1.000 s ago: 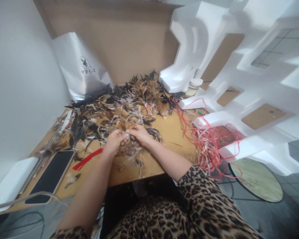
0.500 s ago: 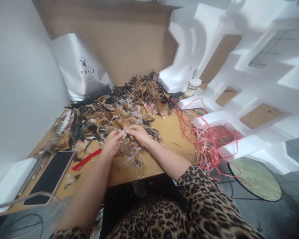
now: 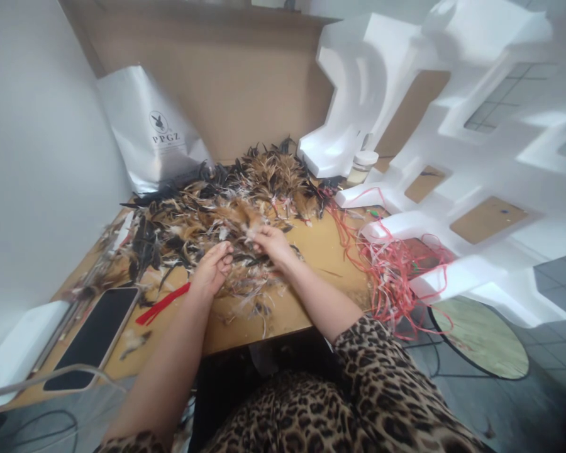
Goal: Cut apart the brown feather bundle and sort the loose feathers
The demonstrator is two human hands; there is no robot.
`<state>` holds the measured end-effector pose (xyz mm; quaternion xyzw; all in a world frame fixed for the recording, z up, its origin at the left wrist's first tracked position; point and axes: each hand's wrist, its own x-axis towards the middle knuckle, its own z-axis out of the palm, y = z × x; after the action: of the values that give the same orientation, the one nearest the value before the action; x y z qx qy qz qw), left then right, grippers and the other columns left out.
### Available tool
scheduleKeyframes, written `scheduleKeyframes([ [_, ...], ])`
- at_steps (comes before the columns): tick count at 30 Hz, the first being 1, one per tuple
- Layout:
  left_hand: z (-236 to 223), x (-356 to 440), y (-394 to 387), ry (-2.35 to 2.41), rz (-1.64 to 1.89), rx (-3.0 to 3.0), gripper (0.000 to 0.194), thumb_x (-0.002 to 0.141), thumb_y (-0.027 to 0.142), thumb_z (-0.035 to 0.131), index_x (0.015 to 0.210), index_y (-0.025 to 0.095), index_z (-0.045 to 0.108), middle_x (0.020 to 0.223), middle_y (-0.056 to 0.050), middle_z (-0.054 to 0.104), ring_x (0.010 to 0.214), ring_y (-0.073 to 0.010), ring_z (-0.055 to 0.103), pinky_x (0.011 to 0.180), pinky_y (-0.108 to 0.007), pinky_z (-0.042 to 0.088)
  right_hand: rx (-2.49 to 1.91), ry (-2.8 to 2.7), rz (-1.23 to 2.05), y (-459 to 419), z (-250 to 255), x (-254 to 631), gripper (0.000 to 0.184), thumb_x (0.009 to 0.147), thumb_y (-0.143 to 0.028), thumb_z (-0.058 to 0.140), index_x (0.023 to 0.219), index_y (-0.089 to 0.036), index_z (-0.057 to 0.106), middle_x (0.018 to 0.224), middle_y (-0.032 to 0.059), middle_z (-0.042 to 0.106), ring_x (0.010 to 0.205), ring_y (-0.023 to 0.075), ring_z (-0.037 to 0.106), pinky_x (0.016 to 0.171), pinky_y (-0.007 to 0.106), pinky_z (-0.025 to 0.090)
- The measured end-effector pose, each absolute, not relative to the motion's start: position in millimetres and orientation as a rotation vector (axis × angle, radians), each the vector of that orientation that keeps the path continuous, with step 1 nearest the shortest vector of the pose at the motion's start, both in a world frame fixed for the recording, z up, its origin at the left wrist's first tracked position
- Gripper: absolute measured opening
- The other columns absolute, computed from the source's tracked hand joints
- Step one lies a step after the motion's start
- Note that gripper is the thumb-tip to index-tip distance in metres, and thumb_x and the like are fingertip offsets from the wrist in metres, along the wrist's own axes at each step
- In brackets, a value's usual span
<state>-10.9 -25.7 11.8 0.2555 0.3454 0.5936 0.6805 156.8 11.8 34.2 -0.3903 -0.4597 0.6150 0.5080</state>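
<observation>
Brown, black and white feathers [image 3: 170,220] lie in a loose heap across the table, with a denser brown pile [image 3: 273,176] at the back. My right hand [image 3: 272,244] pinches the pale lower end of a brown feather [image 3: 245,217] between thumb and fingers, its plume pointing up and away from me. A short gap to the left, my left hand [image 3: 212,267] is closed with thumb and forefinger pressed together above the heap. Whatever may be between those fingers is too small to make out. Red strips [image 3: 163,304] lie beside my left wrist.
On the left are a phone [image 3: 94,336] and a white box [image 3: 23,346]. A silver bag [image 3: 151,132] stands at the back. To the right are a lidded jar [image 3: 363,167], tangled pink strings [image 3: 396,270] and large white foam pieces [image 3: 490,170] overhanging the table's edge.
My hands were together at the fingertips over the feathers. They have since drawn apart, the right moving up and right with the feather. The camera view has shifted slightly.
</observation>
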Motion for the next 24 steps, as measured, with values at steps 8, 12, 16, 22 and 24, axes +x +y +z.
scheduleKeyframes([
  [8, 11.2, -14.5, -23.2, 0.693, 1.289, 0.477, 0.015, 0.070, 0.015, 0.069, 0.083, 0.012, 0.061, 0.069, 0.001, 0.056, 0.048, -0.0029, 0.044, 0.035, -0.011, 0.029, -1.223, -0.788, 0.952, 68.7, 30.3, 269.0, 0.025, 0.064, -0.040, 0.062, 0.066, -0.016, 0.054, 0.046, -0.0052, 0.049, 0.040, 0.0058, 0.040, 0.042, 0.018, 0.029],
  [12, 13.2, -14.3, -23.5, 0.695, 1.296, 0.461, 0.011, 0.072, 0.014, 0.066, 0.082, 0.012, 0.060, 0.068, 0.001, 0.055, 0.047, -0.0028, 0.042, 0.035, -0.011, 0.029, -1.585, -0.962, 0.590, 83.0, 15.2, 307.7, 0.022, 0.070, -0.035, 0.053, 0.065, -0.014, 0.058, 0.052, -0.0027, 0.052, 0.046, 0.0071, 0.041, 0.048, 0.020, 0.033],
  [16, 11.8, -16.1, -22.2, 0.708, 1.308, 0.451, 0.010, 0.073, 0.013, 0.065, 0.082, 0.011, 0.061, 0.068, 0.000, 0.056, 0.047, -0.0033, 0.042, 0.035, -0.011, 0.029, -1.706, -0.998, 0.509, 95.0, 0.8, 322.8, 0.024, 0.069, -0.032, 0.054, 0.054, -0.014, 0.056, 0.048, -0.0016, 0.048, 0.049, 0.0098, 0.043, 0.052, 0.023, 0.034],
  [22, 10.0, -18.1, -21.7, 0.698, 1.318, 0.436, 0.007, 0.074, 0.014, 0.064, 0.080, 0.012, 0.061, 0.068, -0.001, 0.057, 0.047, -0.0036, 0.043, 0.036, -0.012, 0.030, -1.794, -1.074, 0.414, 95.2, -0.5, 328.1, 0.027, 0.073, -0.033, 0.050, 0.059, -0.014, 0.062, 0.054, 0.0026, 0.056, 0.054, 0.0131, 0.048, 0.057, 0.024, 0.037],
  [24, 10.1, -18.0, -21.7, 0.701, 1.321, 0.431, 0.007, 0.074, 0.014, 0.063, 0.080, 0.012, 0.061, 0.068, -0.001, 0.057, 0.048, -0.0039, 0.043, 0.036, -0.012, 0.030, -1.831, -1.083, 0.313, 90.5, 2.8, 328.4, 0.028, 0.076, -0.034, 0.048, 0.069, -0.014, 0.066, 0.066, 0.0060, 0.064, 0.061, 0.0149, 0.053, 0.062, 0.025, 0.039],
])
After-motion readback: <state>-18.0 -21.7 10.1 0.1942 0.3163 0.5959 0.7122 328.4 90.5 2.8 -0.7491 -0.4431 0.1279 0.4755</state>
